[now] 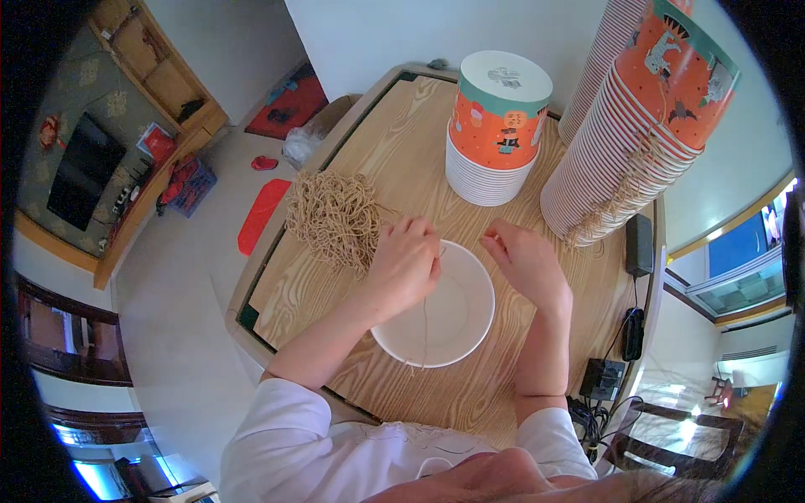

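My left hand (406,264) is closed in a pinch above an open white paper tub (466,306). A thin strand of tan twine (425,323) hangs from it, crosses the inside of the tub and ends over the near rim. My right hand (530,267) hovers by the tub's far right rim, thumb and fingers pressed together; whatever they may hold is too small to make out. Just left of my left hand, a loose tangled heap of the same twine (333,216) lies on the wooden table (394,126).
An upside-down stack of printed orange and green tubs (495,138) stands behind my hands. Taller stacks (616,159) lean at the right, with twine strands (625,193) draped down one. Black adapters (602,379) and cables lie along the right edge. A red stool (262,216) sits past the left edge.
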A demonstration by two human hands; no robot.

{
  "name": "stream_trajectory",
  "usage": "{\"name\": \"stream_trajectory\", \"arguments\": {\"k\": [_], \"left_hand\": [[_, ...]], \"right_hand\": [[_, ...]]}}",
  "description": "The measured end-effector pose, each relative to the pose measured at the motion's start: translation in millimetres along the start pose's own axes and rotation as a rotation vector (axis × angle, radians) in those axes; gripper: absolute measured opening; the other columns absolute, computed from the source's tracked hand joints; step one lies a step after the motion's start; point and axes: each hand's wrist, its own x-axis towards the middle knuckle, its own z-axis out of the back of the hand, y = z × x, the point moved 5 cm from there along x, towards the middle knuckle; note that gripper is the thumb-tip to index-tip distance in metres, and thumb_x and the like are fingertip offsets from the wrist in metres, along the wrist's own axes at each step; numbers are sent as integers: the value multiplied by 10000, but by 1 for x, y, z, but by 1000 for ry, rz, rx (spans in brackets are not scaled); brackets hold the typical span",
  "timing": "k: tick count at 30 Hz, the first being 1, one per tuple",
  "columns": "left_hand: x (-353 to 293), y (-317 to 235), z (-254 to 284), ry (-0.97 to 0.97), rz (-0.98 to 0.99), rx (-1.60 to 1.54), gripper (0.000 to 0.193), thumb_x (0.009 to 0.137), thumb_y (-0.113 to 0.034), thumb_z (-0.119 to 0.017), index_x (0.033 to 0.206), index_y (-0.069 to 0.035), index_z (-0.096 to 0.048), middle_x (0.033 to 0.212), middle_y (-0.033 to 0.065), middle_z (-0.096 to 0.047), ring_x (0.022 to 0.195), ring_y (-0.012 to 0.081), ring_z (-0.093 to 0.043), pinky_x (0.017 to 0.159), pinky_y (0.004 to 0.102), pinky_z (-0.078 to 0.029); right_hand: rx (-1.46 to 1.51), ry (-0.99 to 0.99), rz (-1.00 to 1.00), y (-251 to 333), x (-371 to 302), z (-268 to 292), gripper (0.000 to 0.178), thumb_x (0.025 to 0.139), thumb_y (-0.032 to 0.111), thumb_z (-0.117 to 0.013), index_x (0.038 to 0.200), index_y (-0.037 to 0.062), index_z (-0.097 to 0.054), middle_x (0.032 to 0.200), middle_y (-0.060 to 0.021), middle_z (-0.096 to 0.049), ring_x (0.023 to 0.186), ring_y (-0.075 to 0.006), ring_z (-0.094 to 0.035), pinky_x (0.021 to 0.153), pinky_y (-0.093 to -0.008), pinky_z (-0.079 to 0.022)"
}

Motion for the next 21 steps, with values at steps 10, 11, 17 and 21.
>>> {"name": "stream_trajectory", "arguments": {"k": [10, 11, 17, 21], "left_hand": [[5, 1, -1, -20, 16, 13, 76, 725, -90, -664, 766, -55, -610, 907, 107, -582, 938, 307, -558, 834, 443, -414], [6, 1, -1, -34, 14, 22, 74, 729, -91, -663, 770, -58, -610, 899, 109, -582, 927, 308, -562, 826, 444, -413], [5, 3, -4, 2, 42, 41, 76, 744, -122, -662, 759, -73, -606, 881, 96, -582, 915, 296, -570, 805, 448, -414], [6, 2, -3, 11, 31, 13, 96, 743, -144, -671, 753, -79, -601, 873, 88, -578, 912, 288, -572, 796, 452, -416]], "right_hand": [[303, 158, 93, 1, 18, -26, 237, 849, 72, -615, 1082, 49, -652, 908, -107, -672, 787, -186, -642, 723, -299, -513], [356, 176, 108, 0, 20, -30, 270, 842, 50, -620, 1109, 52, -652, 908, -88, -675, 795, -150, -637, 741, -279, -513], [563, 288, 105, -1, 25, -41, 210, 848, 31, -621, 1053, 18, -665, 856, -59, -669, 806, -105, -615, 741, -261, -510], [573, 303, 164, -12, 28, -50, 198, 804, 74, -640, 997, 70, -687, 856, -108, -688, 766, -189, -661, 693, -309, -517]]}}
